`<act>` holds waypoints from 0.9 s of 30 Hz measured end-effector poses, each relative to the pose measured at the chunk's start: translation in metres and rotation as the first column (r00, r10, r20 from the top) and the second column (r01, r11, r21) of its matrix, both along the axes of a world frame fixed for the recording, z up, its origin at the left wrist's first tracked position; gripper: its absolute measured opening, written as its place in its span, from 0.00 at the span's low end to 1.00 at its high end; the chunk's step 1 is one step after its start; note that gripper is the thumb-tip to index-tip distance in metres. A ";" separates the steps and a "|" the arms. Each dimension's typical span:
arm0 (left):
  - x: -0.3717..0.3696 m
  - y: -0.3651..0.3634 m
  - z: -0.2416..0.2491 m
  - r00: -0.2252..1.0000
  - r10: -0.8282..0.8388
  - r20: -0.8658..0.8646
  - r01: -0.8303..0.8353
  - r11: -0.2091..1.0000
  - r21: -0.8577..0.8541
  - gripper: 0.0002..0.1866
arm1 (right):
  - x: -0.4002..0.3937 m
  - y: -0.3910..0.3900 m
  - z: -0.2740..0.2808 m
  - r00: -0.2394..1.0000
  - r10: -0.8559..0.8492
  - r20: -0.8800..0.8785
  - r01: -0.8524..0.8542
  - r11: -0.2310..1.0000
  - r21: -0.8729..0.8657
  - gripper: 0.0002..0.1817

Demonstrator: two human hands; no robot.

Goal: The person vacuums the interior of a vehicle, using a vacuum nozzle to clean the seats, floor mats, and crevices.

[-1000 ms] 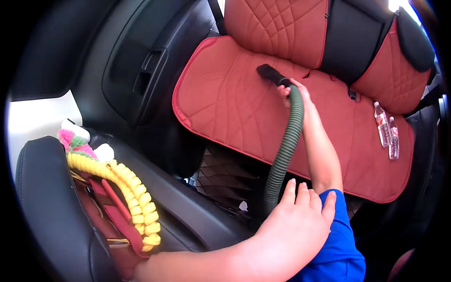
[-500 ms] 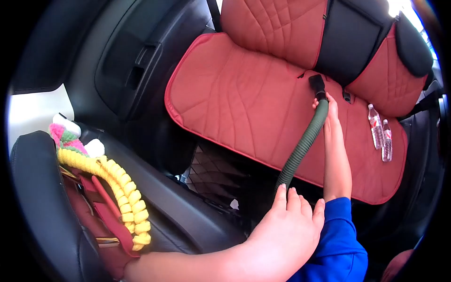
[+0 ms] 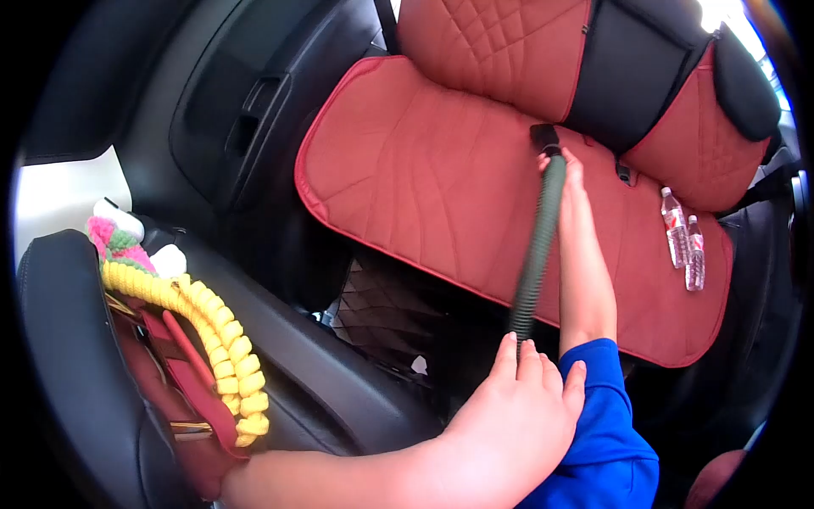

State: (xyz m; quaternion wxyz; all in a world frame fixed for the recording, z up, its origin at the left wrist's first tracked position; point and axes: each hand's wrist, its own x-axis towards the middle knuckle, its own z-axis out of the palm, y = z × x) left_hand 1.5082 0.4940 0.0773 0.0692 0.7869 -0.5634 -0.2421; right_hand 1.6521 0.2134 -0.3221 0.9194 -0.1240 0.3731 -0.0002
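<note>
My right hand (image 3: 571, 172), at the end of a blue sleeve (image 3: 593, 416), is closed around the upper end of a ribbed green vacuum hose (image 3: 541, 229). A black nozzle (image 3: 545, 138) on that end lies against the red seat cushion (image 3: 441, 170), close to the backrest. Lower down, the hose passes out of sight beneath my left hand (image 3: 517, 399). That hand's fingers are stretched out and apart, with the fingertips over the hose. Its palm is hidden.
Two plastic bottles (image 3: 674, 225) lie on the cushion's right side. A black door panel (image 3: 233, 110) rises at the left. In the lower left, a red bag (image 3: 191, 390) with a thick yellow braided handle (image 3: 225, 339) sits beside a black seat (image 3: 68, 322).
My right hand and the nozzle have moved left along the back of the cushion, and the hose now stands more upright. My left hand has stayed nearly where it was.
</note>
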 end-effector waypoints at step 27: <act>0.002 0.000 0.001 0.998 -0.001 -0.057 0.001 1.000 -0.002 0.27 | -0.154 -0.123 -0.039 0.992 -0.116 -0.042 0.093 0.928 -0.362 0.20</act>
